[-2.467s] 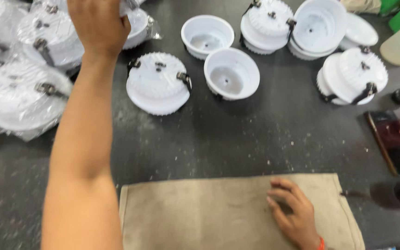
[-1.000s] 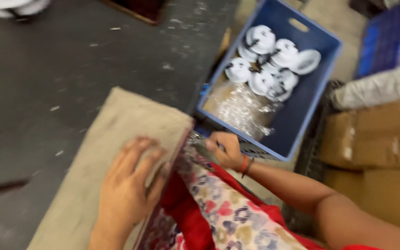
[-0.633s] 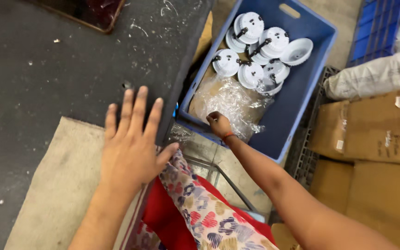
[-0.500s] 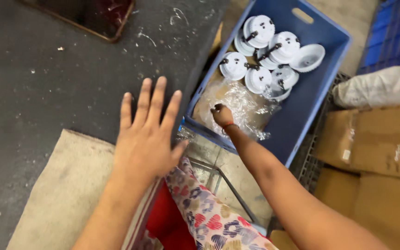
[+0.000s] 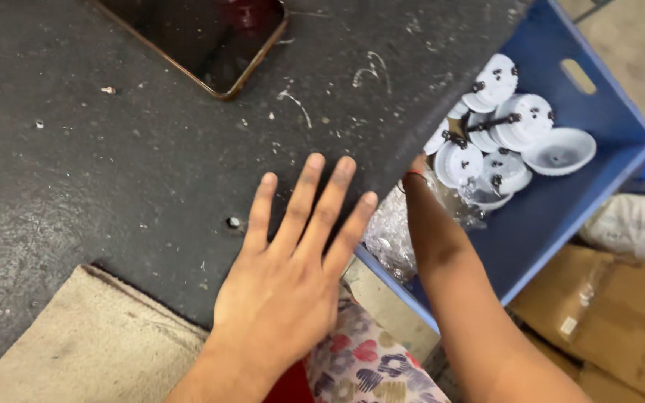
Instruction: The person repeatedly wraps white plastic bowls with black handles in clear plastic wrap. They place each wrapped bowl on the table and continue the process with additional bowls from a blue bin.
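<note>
A dark, speckled worktable (image 5: 113,149) is seen filling most of the view, its surface scuffed and marked with pale scratches. A phone with a coppery rim (image 5: 195,37) is laid flat on it at the far edge, screen up. A beige cloth mat (image 5: 83,351) is spread at the near edge. A small screw (image 5: 233,222) and scattered bits of debris are dotted across the top. The left hand (image 5: 285,283) is pressed flat on the table, fingers spread, by its right edge.

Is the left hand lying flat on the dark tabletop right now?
Touching. The head view shows the left hand spread palm down, fingers flat on the dark tabletop near its edge, with no gap showing beneath them.
</note>
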